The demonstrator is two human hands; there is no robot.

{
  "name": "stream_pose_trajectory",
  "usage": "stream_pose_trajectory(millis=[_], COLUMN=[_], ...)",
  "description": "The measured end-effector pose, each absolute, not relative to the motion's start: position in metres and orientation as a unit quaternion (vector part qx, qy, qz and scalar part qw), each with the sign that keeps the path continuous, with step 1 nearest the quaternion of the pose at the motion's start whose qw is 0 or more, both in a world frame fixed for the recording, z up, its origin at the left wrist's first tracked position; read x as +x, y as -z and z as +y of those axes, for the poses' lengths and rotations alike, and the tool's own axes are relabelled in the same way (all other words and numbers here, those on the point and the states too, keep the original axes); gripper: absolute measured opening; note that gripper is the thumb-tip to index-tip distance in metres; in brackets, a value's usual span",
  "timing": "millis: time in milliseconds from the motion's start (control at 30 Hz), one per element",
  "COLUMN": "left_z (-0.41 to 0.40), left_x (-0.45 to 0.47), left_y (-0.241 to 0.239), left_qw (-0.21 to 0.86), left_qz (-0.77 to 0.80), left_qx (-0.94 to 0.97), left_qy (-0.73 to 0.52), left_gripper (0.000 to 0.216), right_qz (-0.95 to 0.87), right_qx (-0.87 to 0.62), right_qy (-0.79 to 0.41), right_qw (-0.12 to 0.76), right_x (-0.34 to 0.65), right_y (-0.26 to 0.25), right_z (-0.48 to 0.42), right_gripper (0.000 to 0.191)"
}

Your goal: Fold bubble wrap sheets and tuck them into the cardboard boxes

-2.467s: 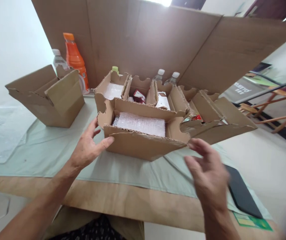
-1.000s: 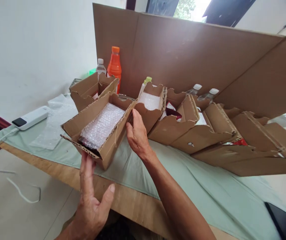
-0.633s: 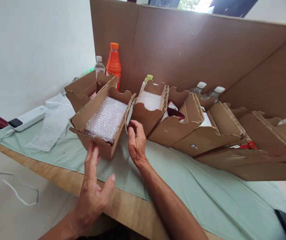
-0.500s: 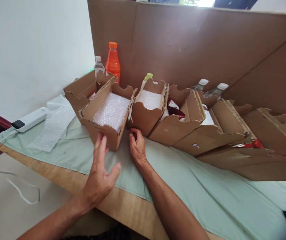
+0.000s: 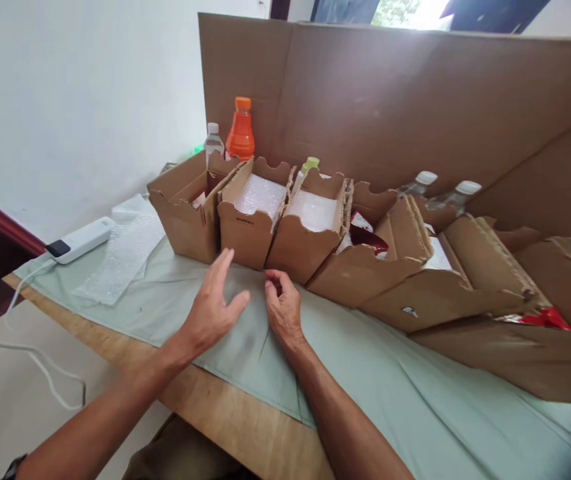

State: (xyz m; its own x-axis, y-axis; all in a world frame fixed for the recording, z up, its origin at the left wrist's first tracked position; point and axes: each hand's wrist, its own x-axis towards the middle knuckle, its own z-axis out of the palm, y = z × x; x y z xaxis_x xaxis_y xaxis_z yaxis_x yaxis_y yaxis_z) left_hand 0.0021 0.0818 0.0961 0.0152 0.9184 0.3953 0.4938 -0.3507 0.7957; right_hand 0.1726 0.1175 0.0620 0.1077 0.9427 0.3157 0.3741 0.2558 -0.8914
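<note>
A small cardboard box (image 5: 245,230) lined with bubble wrap stands in a row of similar open boxes on the pale green cloth (image 5: 395,393). My left hand (image 5: 212,310) hovers just in front of it, fingers spread, holding nothing. My right hand (image 5: 281,308) rests on the cloth beside it, fingers loosely curled and empty, just below the neighbouring bubble-wrap box (image 5: 310,230). Further right, more boxes (image 5: 400,267) lean over; one shows a red packet (image 5: 362,237).
An empty open box (image 5: 182,213) ends the row at the left. An orange bottle (image 5: 241,130) and clear bottles (image 5: 212,139) stand behind. A tall cardboard sheet (image 5: 390,100) backs the row. A bubble wrap sheet (image 5: 122,250) and a white power bank (image 5: 82,240) lie at left.
Both hands carried the bubble-wrap box leftward, set it upright into the row beside the empty box, then let go and drew back toward me.
</note>
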Motion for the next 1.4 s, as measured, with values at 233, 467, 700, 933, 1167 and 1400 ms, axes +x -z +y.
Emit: stream_pose_trajectory(millis=[233,467,700,933,1167,1400], left_z=[0.011,-0.007,-0.012,-0.016,-0.045,-0.03], left_x=[-0.062,-0.089,-0.12,-0.096,-0.048,-0.012], left_y=[-0.065,-0.077,-0.08,-0.09,-0.086,-0.096], left_qw=[0.172,0.212,0.256,0.342,0.442,0.418], left_qz=[0.603,0.651,0.603,0.537,0.554,0.554], left_qx=[0.66,0.541,0.345,0.391,0.466,0.484], left_qy=[-0.414,-0.489,-0.672,-0.664,-0.53,-0.534], left_gripper=[0.044,0.043,0.063,0.086,0.063,0.053], right_qz=[-0.78,-0.836,-0.877,-0.768,-0.675,-0.73], right_qx=[-0.458,-0.51,-0.401,-0.472,-0.537,-0.559], right_qy=[-0.23,-0.076,-0.128,-0.218,-0.288,-0.23], right_qw=[0.358,0.186,0.231,0.373,0.416,0.32], right_x=[0.1,0.032,0.091,0.23,0.318,0.299], right_y=[-0.165,-0.208,-0.192,-0.201,-0.158,-0.115], right_z=[0.135,0.179,0.085,0.032,-0.032,-0.064], right_gripper=[0.061,0.032,0.022,0.018,0.054,0.044])
